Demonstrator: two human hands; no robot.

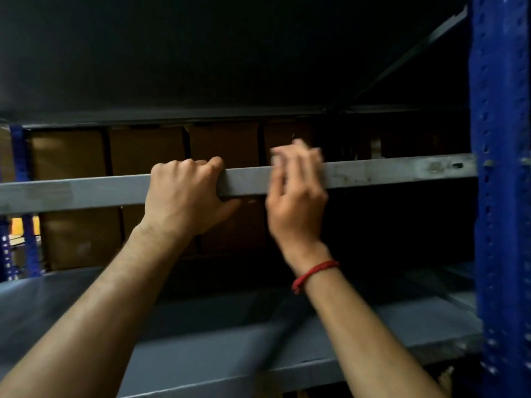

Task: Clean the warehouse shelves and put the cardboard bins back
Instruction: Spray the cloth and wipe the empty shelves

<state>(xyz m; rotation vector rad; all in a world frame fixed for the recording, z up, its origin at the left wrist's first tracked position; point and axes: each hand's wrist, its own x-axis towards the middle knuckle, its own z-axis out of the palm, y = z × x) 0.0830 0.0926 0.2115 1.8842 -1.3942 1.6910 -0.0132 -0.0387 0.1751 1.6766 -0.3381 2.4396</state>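
Left hand [181, 193] wraps the grey shelf beam [388, 170], fingers curled over the top, thumb underneath. Right hand [296, 193] lies just beside it on the beam, blurred: spread or pinching, I cannot tell. Cardboard bins [69, 153] stand far back, left. Probably light but crushable, so grip both side walls, low.

Two hands at a shelf rail, mid-rack

The left hand [184, 193] wraps over the shelf rail [388, 170] near its middle; the right hand [296, 196] lies against the rail's front just to its right, fingers too blurred to read. Behind the rail, cardboard bins [69, 156] stand side by side in a row, with more of them below the rail at left. A lower shelf [201, 340] spreads under both forearms and an upper shelf [201, 53] hangs overhead. An upright post [500, 196] stands at the rail's right end — another upright [18, 150] at far left.
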